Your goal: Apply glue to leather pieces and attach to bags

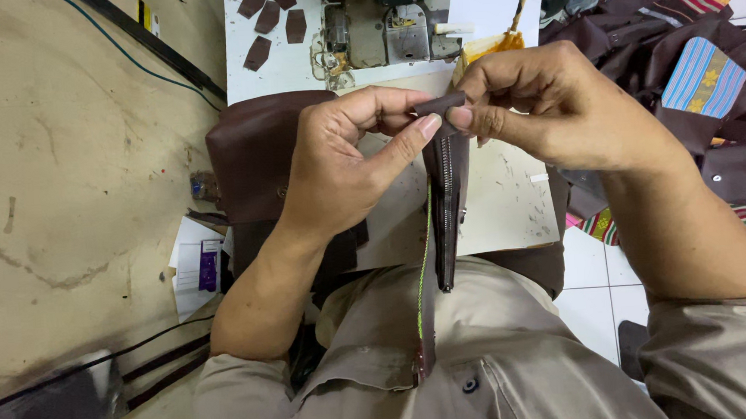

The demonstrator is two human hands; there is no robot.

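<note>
Shirt: khaki button-front shirt (pixel 503 365) fills the bottom centre of the frame.
Zipper piece: dark brown leather strip with a metal zipper (pixel 446 188) hangs upright at centre, its top end pinched between both hands.
Left hand (pixel 340 164): thumb and fingers closed on the strip's top.
Right hand (pixel 548 104): fingertips pinching the same end.
Behind: white worktable (pixel 511 201); grey sewing machine (pixel 379 24) at top centre; small brown leather cut-outs (pixel 271 17) at upper left; striped fabric pieces (pixel 703 77) at upper right.
</note>
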